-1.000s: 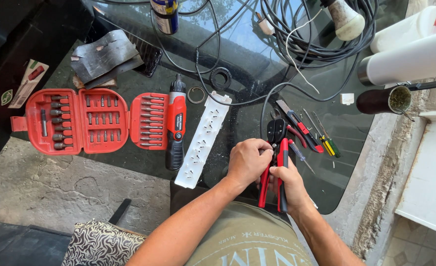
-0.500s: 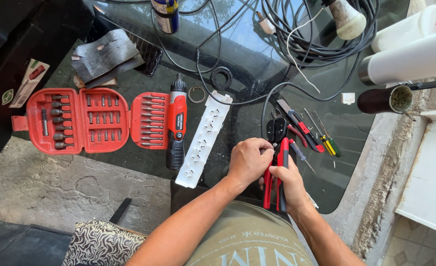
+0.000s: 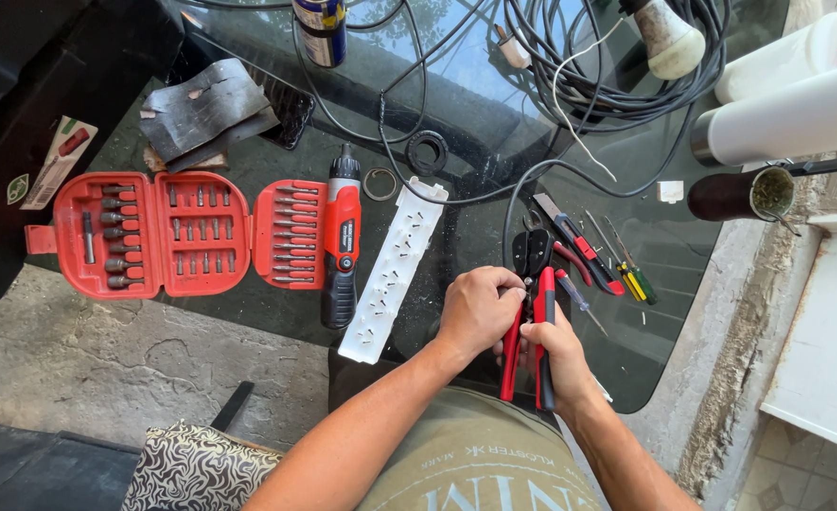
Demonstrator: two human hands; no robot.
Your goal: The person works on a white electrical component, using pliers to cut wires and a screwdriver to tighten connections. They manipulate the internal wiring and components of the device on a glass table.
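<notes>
My right hand (image 3: 558,352) grips the red and black handles of a pair of pliers (image 3: 532,284), whose black jaws point away from me over the dark glass table (image 3: 456,104). My left hand (image 3: 477,308) is closed just left of the jaws, fingers pinched on a thin black cable (image 3: 513,203) that runs up from the pliers' head. A long white power strip cover (image 3: 392,270) lies just left of my left hand.
A red electric screwdriver (image 3: 341,241) and an open red bit case (image 3: 167,235) lie to the left. Screwdrivers and a cutter (image 3: 593,255) sit right of the pliers. Coiled black cables (image 3: 617,66), a light bulb (image 3: 669,38), a can (image 3: 322,28) and white bottles (image 3: 797,104) stand at the far side.
Both hands have stayed at the pliers. The handles look slightly closer together than a second ago; nothing else moved.
</notes>
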